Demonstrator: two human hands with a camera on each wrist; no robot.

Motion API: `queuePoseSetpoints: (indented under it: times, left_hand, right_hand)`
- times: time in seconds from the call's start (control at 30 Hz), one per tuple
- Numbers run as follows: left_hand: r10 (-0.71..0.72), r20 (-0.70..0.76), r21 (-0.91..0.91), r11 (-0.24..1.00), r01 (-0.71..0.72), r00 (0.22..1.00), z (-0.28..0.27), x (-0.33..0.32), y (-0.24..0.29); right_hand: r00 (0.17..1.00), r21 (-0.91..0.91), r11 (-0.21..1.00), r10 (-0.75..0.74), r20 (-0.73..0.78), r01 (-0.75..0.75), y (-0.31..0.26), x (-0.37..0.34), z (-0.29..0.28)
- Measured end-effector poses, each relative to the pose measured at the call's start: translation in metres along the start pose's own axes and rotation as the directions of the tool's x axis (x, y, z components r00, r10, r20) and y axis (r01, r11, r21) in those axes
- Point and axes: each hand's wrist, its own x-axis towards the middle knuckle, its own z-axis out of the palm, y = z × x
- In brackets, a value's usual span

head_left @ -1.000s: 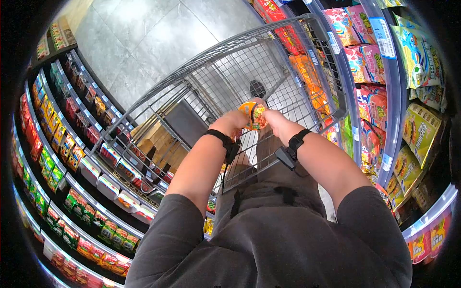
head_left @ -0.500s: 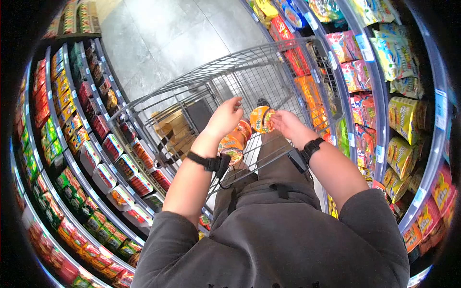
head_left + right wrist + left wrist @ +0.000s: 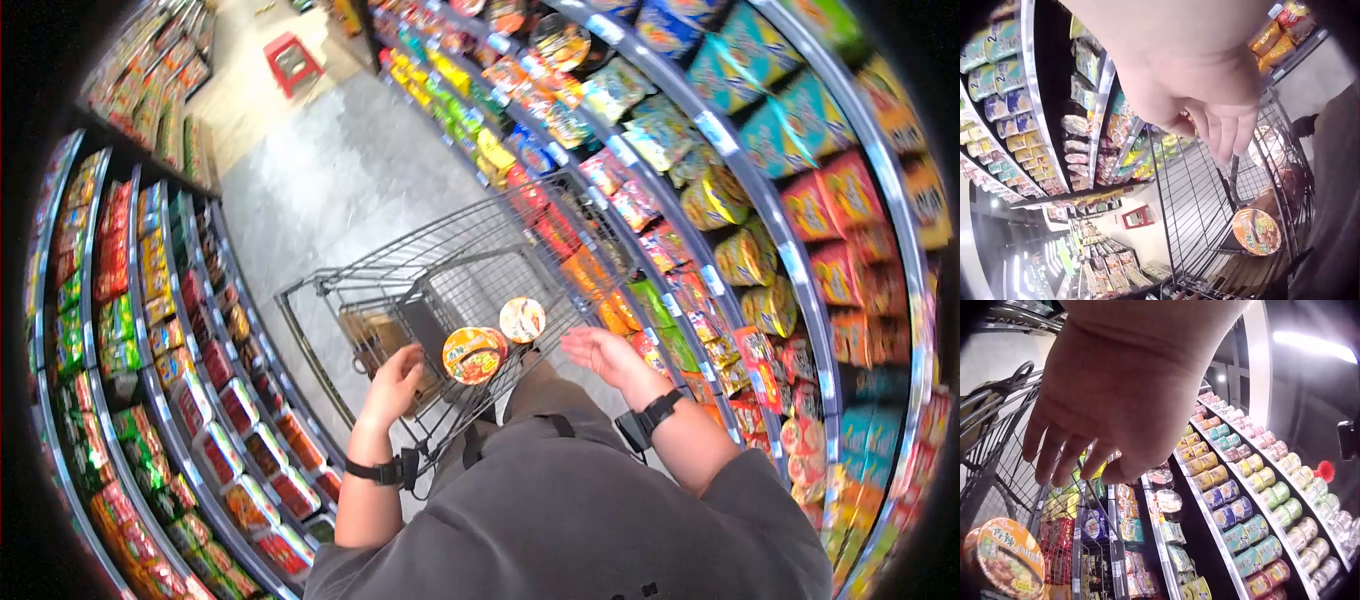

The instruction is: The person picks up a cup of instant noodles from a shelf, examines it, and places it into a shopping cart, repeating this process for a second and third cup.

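While rows of packets (image 3: 120,345) fill the left shelves, a red stool (image 3: 292,64) stands on the floor up ahead, past the shopping cart (image 3: 316,362) in front of me. Something brown (image 3: 375,342) shows among the wires, too blurred to name. Just right of it is my left hand (image 3: 395,388), fingers relaxed and slightly bent, holding nothing. Between my hands, touching neither, the orange noodle tub (image 3: 474,355) lies in the cart with its picture lid facing me; a white-lidded tub (image 3: 522,320) sits just beside it. Next comes my right hand (image 3: 605,355), fingers nearly straight and also holding nothing, near the right shelves, where red bags (image 3: 842,200) and others are lined up.
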Motion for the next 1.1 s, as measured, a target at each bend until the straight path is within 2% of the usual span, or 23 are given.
queuePoseSetpoints:
  times: [0.07, 0.1, 0.2, 0.23, 0.43, 0.5, 0.63, 0.8, 0.93, 1.0, 1.1]
  left_hand:
    - [-0.063, 0.081, 0.023, 0.998, 0.061, 0.995, 0.004, -0.005, 0.000]
    - [-0.047, 0.107, 0.064, 0.997, 0.040, 0.993, 0.008, -0.004, -0.001]
    - [0.017, 0.192, 0.112, 0.993, -0.040, 0.981, 0.024, -0.001, 0.019]
    - [0.001, 0.224, 0.110, 0.994, -0.026, 0.975, 0.032, 0.002, 0.024]
    - [0.118, 0.369, 0.162, 0.968, -0.189, 0.922, 0.079, 0.018, 0.078]
    - [0.117, 0.425, 0.169, 0.964, -0.206, 0.897, 0.094, 0.014, 0.108]
    - [0.167, 0.508, 0.208, 0.928, -0.309, 0.845, 0.134, 0.022, 0.128]
    - [0.122, 0.599, 0.278, 0.895, -0.349, 0.791, 0.211, 0.025, 0.160]
    - [0.176, 0.665, 0.267, 0.852, -0.451, 0.726, 0.293, 0.014, 0.191]
    - [0.247, 0.716, 0.184, 0.836, -0.517, 0.653, 0.339, 0.006, 0.207]
    - [0.273, 0.767, 0.141, 0.812, -0.567, 0.581, 0.404, -0.012, 0.238]
  right_hand:
    - [0.999, 0.019, 0.999, -0.037, -0.027, 0.037, 0.020, -0.031, -0.017]
    - [0.994, -0.010, 0.999, -0.049, -0.100, 0.049, 0.024, -0.056, -0.014]
    - [0.978, 0.005, 0.996, -0.090, -0.189, 0.093, 0.059, -0.094, -0.047]
    - [0.972, -0.002, 0.996, -0.087, -0.217, 0.088, 0.065, -0.110, -0.056]
    - [0.912, 0.090, 0.965, -0.200, -0.358, 0.247, 0.100, -0.179, -0.094]
    - [0.895, 0.126, 0.947, -0.229, -0.382, 0.295, 0.113, -0.194, -0.107]
    - [0.869, 0.124, 0.925, -0.283, -0.407, 0.359, 0.132, -0.228, -0.133]
    - [0.825, 0.165, 0.878, -0.337, -0.453, 0.449, 0.162, -0.275, -0.183]
    - [0.771, 0.186, 0.827, -0.379, -0.512, 0.530, 0.189, -0.328, -0.226]
    - [0.753, 0.203, 0.805, -0.388, -0.531, 0.558, 0.207, -0.354, -0.255]
    - [0.722, 0.186, 0.789, -0.403, -0.562, 0.585, 0.227, -0.392, -0.291]
